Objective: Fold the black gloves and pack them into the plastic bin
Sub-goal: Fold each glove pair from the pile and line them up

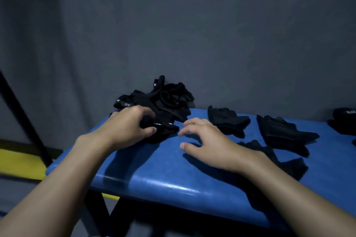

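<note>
Head view: our left hand (125, 127) curls round 1 black glove (165, 131) at the front of the pile (163, 98) on the blue bench (154, 169). Our right hand (210, 140) hovers just beside it, fingers loose, holding nothing. We should draw the glove clear and flatten it before folding. No plastic bin is in view.

view: head-worn, wide-angle | facing: forward, down onto blue bench (154, 169) | range: close | backdrop: grey wall (192, 34)
</note>
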Demonstrator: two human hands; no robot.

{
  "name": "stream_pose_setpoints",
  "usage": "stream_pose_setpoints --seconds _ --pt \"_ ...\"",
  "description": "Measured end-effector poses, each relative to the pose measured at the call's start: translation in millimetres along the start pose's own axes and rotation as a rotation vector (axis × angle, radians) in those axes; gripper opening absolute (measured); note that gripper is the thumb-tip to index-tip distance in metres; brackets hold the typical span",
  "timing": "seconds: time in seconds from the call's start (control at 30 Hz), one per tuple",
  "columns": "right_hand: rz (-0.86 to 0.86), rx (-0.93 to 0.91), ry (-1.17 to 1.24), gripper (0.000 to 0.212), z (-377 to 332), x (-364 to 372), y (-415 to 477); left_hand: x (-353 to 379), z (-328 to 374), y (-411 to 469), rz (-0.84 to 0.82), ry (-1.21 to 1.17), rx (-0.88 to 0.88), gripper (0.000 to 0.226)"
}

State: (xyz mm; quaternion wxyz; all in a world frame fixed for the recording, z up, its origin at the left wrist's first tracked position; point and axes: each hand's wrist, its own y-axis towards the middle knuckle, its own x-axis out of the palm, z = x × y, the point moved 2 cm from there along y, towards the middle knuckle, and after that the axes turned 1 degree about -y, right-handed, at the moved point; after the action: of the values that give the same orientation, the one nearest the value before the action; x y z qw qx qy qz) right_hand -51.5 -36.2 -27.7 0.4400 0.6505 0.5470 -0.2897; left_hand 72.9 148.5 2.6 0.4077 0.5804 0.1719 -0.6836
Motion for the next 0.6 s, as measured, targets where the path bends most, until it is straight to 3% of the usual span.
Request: stream_pose_setpoints --seconds 0.17,0.3,0.43,0.6 --pt "-0.094 0.049 -0.029 0.045 -5.8 20.8 22.8 1.9 -1.9 3.5 -0.033 0.015 -0.029 0.033" --pt "-0.110 0.054 -0.067 0.054 -8.6 25.0 33.2 -1.7 0.7 4.9 0.043 0.026 -0.007 0.021" --pt "0.015 0.010 -0.055 0.053 -9.5 16.2 35.1 -7.3 3.3 4.0 0.188 -0.129 0.036 0.021" --pt "0.280 -0.086 0.154 0.027 -12.1 -2.5 32.9 -17.6 17.5 -0.2 0.380 -0.443 0.092 0.009"
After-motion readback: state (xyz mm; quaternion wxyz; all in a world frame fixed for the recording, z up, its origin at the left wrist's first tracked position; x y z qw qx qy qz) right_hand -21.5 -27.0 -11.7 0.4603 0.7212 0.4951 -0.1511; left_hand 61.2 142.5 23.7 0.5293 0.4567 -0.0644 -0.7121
